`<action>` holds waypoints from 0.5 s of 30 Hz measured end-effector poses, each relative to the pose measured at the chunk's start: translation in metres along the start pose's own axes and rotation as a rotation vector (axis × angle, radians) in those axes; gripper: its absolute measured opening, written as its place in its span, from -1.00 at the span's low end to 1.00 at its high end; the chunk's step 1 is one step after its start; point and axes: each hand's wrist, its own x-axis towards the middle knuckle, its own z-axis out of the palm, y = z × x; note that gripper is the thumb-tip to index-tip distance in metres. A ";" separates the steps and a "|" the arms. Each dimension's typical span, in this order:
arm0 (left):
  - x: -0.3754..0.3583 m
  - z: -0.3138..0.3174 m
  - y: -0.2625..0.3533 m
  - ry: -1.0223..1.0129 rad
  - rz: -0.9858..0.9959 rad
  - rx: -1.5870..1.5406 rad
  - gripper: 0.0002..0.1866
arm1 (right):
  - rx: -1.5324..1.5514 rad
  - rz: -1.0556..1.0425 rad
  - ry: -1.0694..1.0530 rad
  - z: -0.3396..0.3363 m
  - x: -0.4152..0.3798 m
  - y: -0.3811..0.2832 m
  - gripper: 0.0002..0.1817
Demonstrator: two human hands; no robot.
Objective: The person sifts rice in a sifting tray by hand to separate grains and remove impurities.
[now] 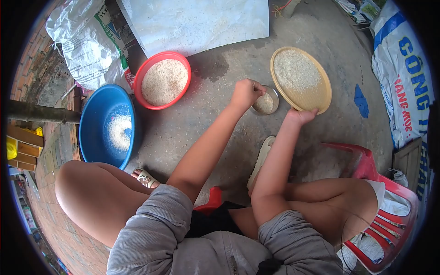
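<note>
My right hand (303,116) grips the near rim of a round yellow tray (305,99), which is tilted. Whitish rice grains (297,68) lie spread over the tray's far part. My left hand (247,94) is closed, fingertips together, above the left edge of a small metal bowl (277,101) with grains in it. Whatever those fingers pinch, if anything, is too small to make out. The bowl stands on the concrete floor, just left of the tray.
Left of my hands are a red basin (189,87) full of grain and a blue basin (94,133) with a little white grain. White sacks (87,50) stand at the far left, a printed sack (405,78) at right. A red plastic chair (403,195) is beside my right knee.
</note>
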 end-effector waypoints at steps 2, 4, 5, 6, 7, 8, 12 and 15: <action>-0.002 0.036 -0.035 0.013 0.111 0.045 -0.65 | -0.021 -0.028 0.032 0.007 -0.005 -0.002 -0.36; -0.009 0.035 -0.037 -0.093 0.073 0.142 -0.49 | -0.034 -0.008 -0.020 0.013 -0.004 -0.001 -0.37; -0.009 0.029 -0.041 -0.087 0.073 0.139 -0.49 | -0.036 -0.007 -0.026 0.015 -0.006 0.001 -0.37; -0.011 0.018 -0.045 -0.032 -0.025 -0.126 -0.47 | -0.054 0.021 -0.067 0.020 -0.013 0.004 -0.36; -0.014 0.005 -0.045 0.025 -0.124 -0.390 -0.44 | -0.073 0.051 -0.108 0.025 -0.021 0.008 -0.35; -0.016 -0.010 -0.044 0.035 -0.125 -0.388 -0.44 | -0.033 0.126 -0.139 0.030 -0.030 0.011 -0.35; -0.031 -0.082 -0.030 0.111 -0.199 -1.134 -0.31 | -0.052 0.275 -0.203 0.041 -0.054 0.046 -0.35; -0.050 -0.117 -0.031 0.266 -0.132 -1.232 -0.36 | -0.108 0.475 -0.294 0.060 -0.091 0.073 -0.40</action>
